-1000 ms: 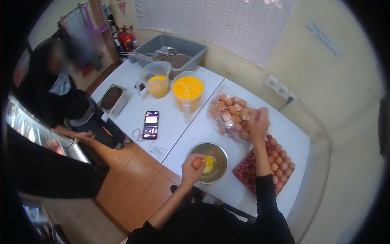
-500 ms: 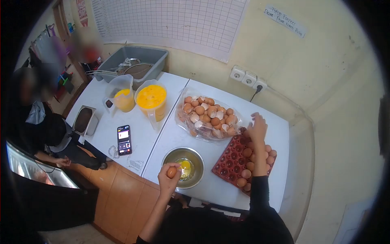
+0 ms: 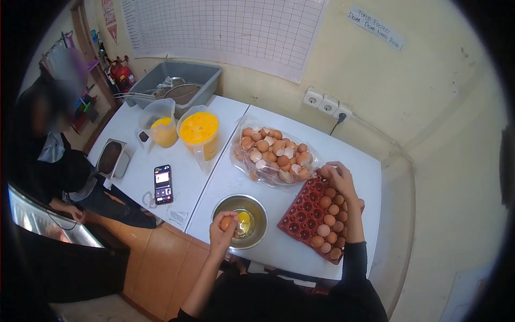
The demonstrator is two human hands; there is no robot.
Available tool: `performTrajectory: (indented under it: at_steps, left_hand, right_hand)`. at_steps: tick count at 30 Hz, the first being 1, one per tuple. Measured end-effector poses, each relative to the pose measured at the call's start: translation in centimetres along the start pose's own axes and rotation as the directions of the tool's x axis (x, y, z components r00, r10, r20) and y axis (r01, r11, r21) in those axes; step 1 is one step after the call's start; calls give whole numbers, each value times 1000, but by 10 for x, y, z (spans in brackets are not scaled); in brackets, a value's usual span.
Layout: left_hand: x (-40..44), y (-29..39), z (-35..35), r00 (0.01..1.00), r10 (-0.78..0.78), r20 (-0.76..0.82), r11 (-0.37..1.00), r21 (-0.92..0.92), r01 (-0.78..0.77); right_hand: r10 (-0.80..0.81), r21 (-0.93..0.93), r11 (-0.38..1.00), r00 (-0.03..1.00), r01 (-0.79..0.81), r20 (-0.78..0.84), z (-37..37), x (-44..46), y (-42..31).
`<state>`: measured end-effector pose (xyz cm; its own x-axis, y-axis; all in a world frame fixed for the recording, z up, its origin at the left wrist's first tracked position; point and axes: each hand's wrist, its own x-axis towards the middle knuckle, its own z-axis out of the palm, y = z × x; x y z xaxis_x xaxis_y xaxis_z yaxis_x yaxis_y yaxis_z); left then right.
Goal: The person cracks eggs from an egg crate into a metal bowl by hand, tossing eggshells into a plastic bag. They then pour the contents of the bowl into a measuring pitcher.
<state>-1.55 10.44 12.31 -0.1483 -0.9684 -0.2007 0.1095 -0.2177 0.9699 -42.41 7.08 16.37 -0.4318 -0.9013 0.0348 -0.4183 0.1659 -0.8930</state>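
Observation:
Over the left rim of a steel bowl (image 3: 263, 214), my left hand (image 3: 219, 237) is closed around a brown egg (image 3: 226, 222). A yellow yolk (image 3: 244, 218) and clear egg white lie in the bowl. At the far corner of a red egg tray (image 3: 292, 224), my right hand (image 3: 343, 181) has its fingers curled round another egg (image 3: 325, 171), which is partly hidden. Brown eggs (image 3: 323, 230) fill the tray's right side, while its left cups hold none. My right forearm covers part of them. Behind the bowl lies a clear plastic bag (image 3: 240, 161) of cracked eggshells (image 3: 282, 160).
Two jugs of yellow egg liquid, a fuller jug (image 3: 199, 131) and a lower jug (image 3: 163, 131), stand at the left. Behind them is a grey tub (image 3: 206, 91) with strainers. A phone (image 3: 163, 185) and a metal pan (image 3: 112, 159) lie nearby. A person (image 3: 64, 161) stands left.
My right hand has come down from above the tray's far corner and closed on an egg. My left hand still holds its egg at the bowl. The other person has shifted slightly.

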Motion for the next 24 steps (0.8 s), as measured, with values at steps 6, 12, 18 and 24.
performTrajectory:
  at_steps: [6, 12, 18, 24]
  left_hand:
    - [8, -9, 6, 942, -313, 118, 911, -241, 333]
    - [14, -12, 7, 929, -269, 255, 889, -304, 341]
    - [15, -30, 4, 917, -306, 258, 795, -460, 395]
    - [5, -5, -1, 935, -264, 238, 874, -350, 336]
  right_hand:
    - [274, 385, 779, 821, -495, 501, 72, -80, -51]
    - [-388, 435, 814, 918, 385, -86, 137, -143, -118]
    - [-601, 22, 788, 763, 615, 238, 175, -178, -90]
    - [-164, 526, 850, 967, 38, 195, 185, -170, -71]
